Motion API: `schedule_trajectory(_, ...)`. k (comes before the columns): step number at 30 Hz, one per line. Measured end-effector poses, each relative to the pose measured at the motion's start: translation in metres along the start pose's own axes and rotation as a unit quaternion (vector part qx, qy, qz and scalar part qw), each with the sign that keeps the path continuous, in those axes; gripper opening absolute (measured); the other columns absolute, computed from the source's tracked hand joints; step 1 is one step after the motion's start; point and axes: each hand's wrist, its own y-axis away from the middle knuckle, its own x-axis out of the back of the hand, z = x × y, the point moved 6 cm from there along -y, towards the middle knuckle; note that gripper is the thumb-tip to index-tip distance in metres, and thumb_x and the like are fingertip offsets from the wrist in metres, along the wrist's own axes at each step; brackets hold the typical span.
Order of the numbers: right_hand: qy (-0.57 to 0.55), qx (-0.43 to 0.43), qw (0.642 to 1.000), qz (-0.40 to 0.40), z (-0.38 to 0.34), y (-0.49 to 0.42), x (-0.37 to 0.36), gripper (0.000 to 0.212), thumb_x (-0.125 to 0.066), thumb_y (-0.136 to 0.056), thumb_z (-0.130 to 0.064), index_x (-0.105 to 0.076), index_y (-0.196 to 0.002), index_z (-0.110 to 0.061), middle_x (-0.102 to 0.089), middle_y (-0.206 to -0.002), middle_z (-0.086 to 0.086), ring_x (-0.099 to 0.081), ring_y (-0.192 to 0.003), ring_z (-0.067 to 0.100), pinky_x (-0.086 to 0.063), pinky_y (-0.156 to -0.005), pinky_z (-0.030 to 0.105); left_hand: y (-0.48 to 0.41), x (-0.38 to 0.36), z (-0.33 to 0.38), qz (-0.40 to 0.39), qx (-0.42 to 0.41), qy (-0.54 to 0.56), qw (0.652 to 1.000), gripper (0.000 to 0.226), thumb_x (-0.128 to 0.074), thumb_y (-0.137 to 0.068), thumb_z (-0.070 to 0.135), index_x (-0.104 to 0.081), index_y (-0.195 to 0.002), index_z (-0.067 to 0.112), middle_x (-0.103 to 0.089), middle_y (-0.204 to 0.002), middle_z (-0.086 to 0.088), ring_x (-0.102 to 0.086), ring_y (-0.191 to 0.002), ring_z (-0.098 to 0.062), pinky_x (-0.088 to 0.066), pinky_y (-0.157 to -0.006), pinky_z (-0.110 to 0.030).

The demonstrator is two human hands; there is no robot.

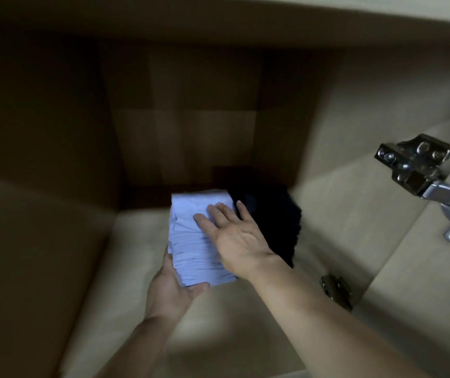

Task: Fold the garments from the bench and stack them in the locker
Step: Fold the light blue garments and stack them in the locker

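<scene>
— Deep inside the pale wooden locker [55, 241], low down near its back wall, you held a folded lilac-blue cloth garment [191, 241].

— How were the hands set?

— Your left hand [173, 287] cupped the near end from below, thumb curled up against the fold. Its fingers were hidden under the cloth. Your right hand [234, 236] lay on top, fingers straight and slightly spread, pressing down. That pairing probably kept the folded layers from sliding apart.

— And what lay beside it?

— A folded black cloth garment [273, 214] sat just to the right, touching the lilac one's far edge and close to the right wall. You seemed to be placing the lilac bundle beside it, not on it. Whether the bundle rested fully on the locker floor could not be told. A silver metal hinge [420, 167] stood well apart, on the right wall.
</scene>
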Motion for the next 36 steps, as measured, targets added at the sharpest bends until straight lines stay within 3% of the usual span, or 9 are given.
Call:
schedule_trajectory(14,0.015,-0.015,1.0,-0.012,0.001,-0.006,-0.012,0.09,-0.061,-0.088,-0.017,0.0,-0.154,-0.025,-0.003,-0.161,0.01,0.0,-0.149,0.028,0.005,-0.12,0.047,-0.002,0.009,0.007,-0.044,-0.018,-0.028,0.998,0.107,-0.09,-0.063,0.025,-0.025,-0.148,0.027,-0.063,-0.106,0.009,-0.062,-0.102,-0.021,-0.044,-0.077,-0.026)
schedule_trajectory(16,0.017,-0.019,0.999,-0.02,0.0,-0.004,-0.01,0.093,-0.062,-0.087,-0.016,0.002,-0.154,-0.024,0.0,-0.161,0.011,0.002,-0.149,0.028,0.005,-0.121,0.047,0.005,0.014,0.008,-0.068,-0.012,-0.021,0.997,0.107,-0.089,-0.063,0.023,-0.023,-0.145,0.041,-0.063,-0.109,0.014,-0.062,-0.098,-0.014,-0.048,-0.08,-0.028)
schedule_trajectory(18,0.015,-0.025,0.999,-0.026,-0.001,-0.001,-0.006,0.098,-0.064,-0.085,-0.014,0.005,-0.154,-0.023,0.004,-0.161,0.012,0.004,-0.149,0.028,0.004,-0.121,0.046,0.014,0.025,0.008,-0.076,-0.016,-0.023,0.997,0.092,-0.089,-0.058,0.029,-0.031,-0.123,0.061,-0.062,-0.11,0.019,-0.062,-0.1,-0.005,-0.053,-0.085,-0.03)
schedule_trajectory(21,-0.011,-0.058,0.998,-0.022,0.0,0.012,0.005,0.099,-0.066,-0.084,-0.017,0.006,-0.153,-0.02,0.004,-0.16,0.013,0.003,-0.149,0.027,0.002,-0.121,0.044,0.037,0.047,0.013,-0.067,-0.042,-0.078,0.994,0.066,-0.076,-0.059,0.048,-0.044,-0.117,0.049,-0.055,-0.124,0.014,-0.054,-0.119,-0.01,-0.048,-0.097,-0.031)
schedule_trajectory(23,-0.026,-0.083,0.996,-0.013,-0.002,0.025,0.014,0.094,-0.064,-0.088,-0.021,0.004,-0.153,-0.016,0.0,-0.16,0.013,-0.002,-0.148,0.027,-0.003,-0.121,0.042,0.058,0.066,0.026,-0.079,-0.037,-0.113,0.99,0.056,-0.073,-0.074,0.039,-0.05,-0.124,0.044,-0.048,-0.133,0.012,-0.05,-0.128,-0.018,-0.04,-0.101,-0.02)
schedule_trajectory(25,-0.047,-0.099,0.994,0.002,-0.007,0.043,0.029,0.086,-0.059,-0.091,-0.028,-0.002,-0.154,-0.015,-0.012,-0.159,0.013,-0.014,-0.146,0.026,-0.013,-0.119,0.04,0.079,0.086,0.039,-0.098,-0.014,-0.162,0.982,0.061,-0.068,-0.088,0.031,-0.043,-0.143,0.027,-0.036,-0.15,0.005,-0.044,-0.134,-0.019,-0.029,-0.099,-0.013)
schedule_trajectory(28,-0.097,-0.097,0.99,-0.007,-0.022,0.071,0.056,0.079,-0.057,-0.091,-0.044,-0.015,-0.151,-0.016,-0.037,-0.146,0.01,-0.039,-0.132,0.028,-0.032,-0.104,0.036,0.109,0.125,0.067,-0.099,-0.012,-0.205,0.974,0.072,-0.062,-0.093,0.037,-0.028,-0.153,0.015,-0.02,-0.162,-0.004,-0.029,-0.145,-0.019,-0.023,-0.11,-0.019)
schedule_trajectory(31,-0.147,-0.091,0.985,-0.024,-0.044,0.097,0.083,0.076,-0.059,-0.089,-0.045,-0.02,-0.148,-0.017,-0.043,-0.138,0.01,-0.049,-0.121,0.031,-0.04,-0.092,0.037,0.149,0.166,0.101,-0.08,-0.007,-0.226,0.971,0.074,-0.065,-0.091,0.036,-0.03,-0.151,0.011,-0.03,-0.158,-0.01,-0.031,-0.144,-0.024,-0.026,-0.113,-0.026)
schedule_trajectory(36,-0.215,-0.048,0.975,-0.011,-0.103,0.139,0.128,0.079,-0.063,-0.089,-0.043,-0.02,-0.15,-0.017,-0.038,-0.146,0.011,-0.043,-0.13,0.031,-0.04,-0.096,0.038,0.225,0.235,0.129,-0.019,0.017,-0.227,0.974,0.078,-0.067,-0.09,0.034,-0.026,-0.153,0.011,-0.038,-0.153,-0.01,-0.041,-0.137,-0.027,-0.035,-0.11,-0.033)
